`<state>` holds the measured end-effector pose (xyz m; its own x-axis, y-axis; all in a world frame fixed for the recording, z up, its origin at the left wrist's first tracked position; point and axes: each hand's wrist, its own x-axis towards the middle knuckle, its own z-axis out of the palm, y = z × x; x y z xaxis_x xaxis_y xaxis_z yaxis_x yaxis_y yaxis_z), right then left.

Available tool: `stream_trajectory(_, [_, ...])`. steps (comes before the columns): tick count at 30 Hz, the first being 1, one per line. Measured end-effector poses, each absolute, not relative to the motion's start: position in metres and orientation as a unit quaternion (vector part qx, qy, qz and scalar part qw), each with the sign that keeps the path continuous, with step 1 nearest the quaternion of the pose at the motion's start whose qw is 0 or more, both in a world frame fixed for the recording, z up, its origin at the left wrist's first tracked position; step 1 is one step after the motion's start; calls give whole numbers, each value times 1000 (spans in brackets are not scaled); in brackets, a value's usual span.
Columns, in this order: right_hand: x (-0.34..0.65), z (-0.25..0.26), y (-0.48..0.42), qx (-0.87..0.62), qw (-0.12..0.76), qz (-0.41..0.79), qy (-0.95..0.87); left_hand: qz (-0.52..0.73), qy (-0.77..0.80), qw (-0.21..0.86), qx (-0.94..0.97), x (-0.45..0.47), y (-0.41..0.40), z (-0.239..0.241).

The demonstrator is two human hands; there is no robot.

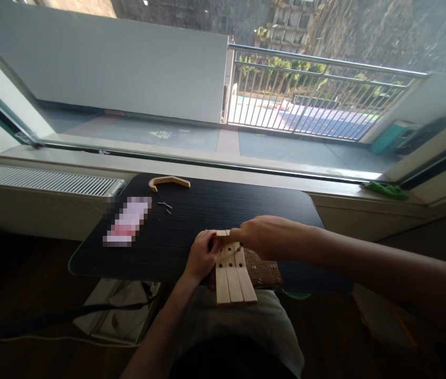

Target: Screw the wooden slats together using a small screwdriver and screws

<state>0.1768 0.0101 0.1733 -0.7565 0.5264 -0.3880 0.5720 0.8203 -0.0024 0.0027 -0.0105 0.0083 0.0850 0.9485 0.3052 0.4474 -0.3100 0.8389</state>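
Note:
A pale piece made of three wooden slats [231,287], with two rows of dark round holes or fastener heads, lies at the table's near edge, its near end jutting out over my lap. My left hand [202,257] is closed on its left edge, near the far end. My right hand [260,237] is curled over the far right of the slats, fingers bent together. A small dark metal-looking thing [240,246] shows just below those fingers; I cannot tell whether they hold it. Under the slats sits a brown, rough-surfaced block or board [264,267].
On the dark table [207,210] lie a curved wooden hook-shaped piece [171,180], small metal screws [164,205] and a blurred pinkish paper [130,221]. Behind are a window sill [246,176], a white radiator [45,179] and a green cloth [384,190].

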Motion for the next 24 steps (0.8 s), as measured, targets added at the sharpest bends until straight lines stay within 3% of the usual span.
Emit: stream_trajectory(24, [162, 181, 11, 493, 187, -130, 840, 439, 518, 280, 678, 2, -10, 6])
